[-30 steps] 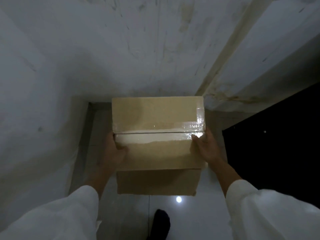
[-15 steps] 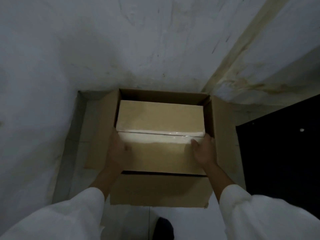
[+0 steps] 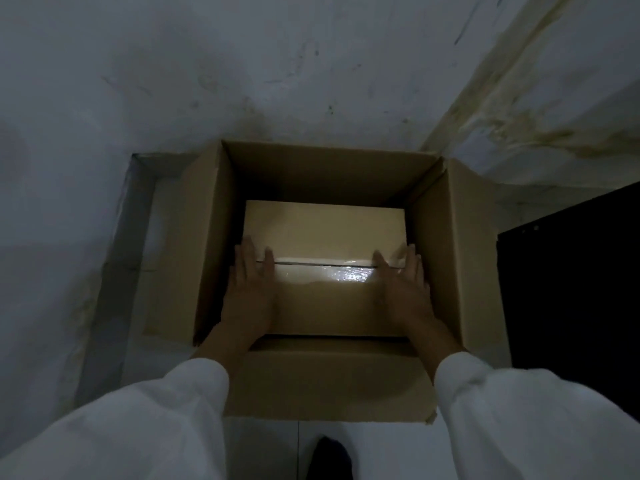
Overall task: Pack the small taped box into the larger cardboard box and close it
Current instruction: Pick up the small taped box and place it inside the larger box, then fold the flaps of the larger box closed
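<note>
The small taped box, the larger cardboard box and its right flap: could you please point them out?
small taped box [image 3: 322, 226]: head view, far top panel.
larger cardboard box [image 3: 311, 174]: head view, inner far wall.
right flap [image 3: 453, 251]: head view, middle.

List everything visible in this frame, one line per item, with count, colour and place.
small taped box: one, tan with clear shiny tape along its top seam, inside the larger box.
larger cardboard box: one, brown, on the floor against the wall, all four flaps open.
wall: grey-white, stained, behind the box.
floor: pale tiles, glossy, at the bottom of the view.
dark opening: one, black, on the right.
foot: one, dark, bottom centre.
sleeves: two, white.
left hand: on the small box's left edge, fingers spread.
right hand: on its right edge, fingers spread.
</note>
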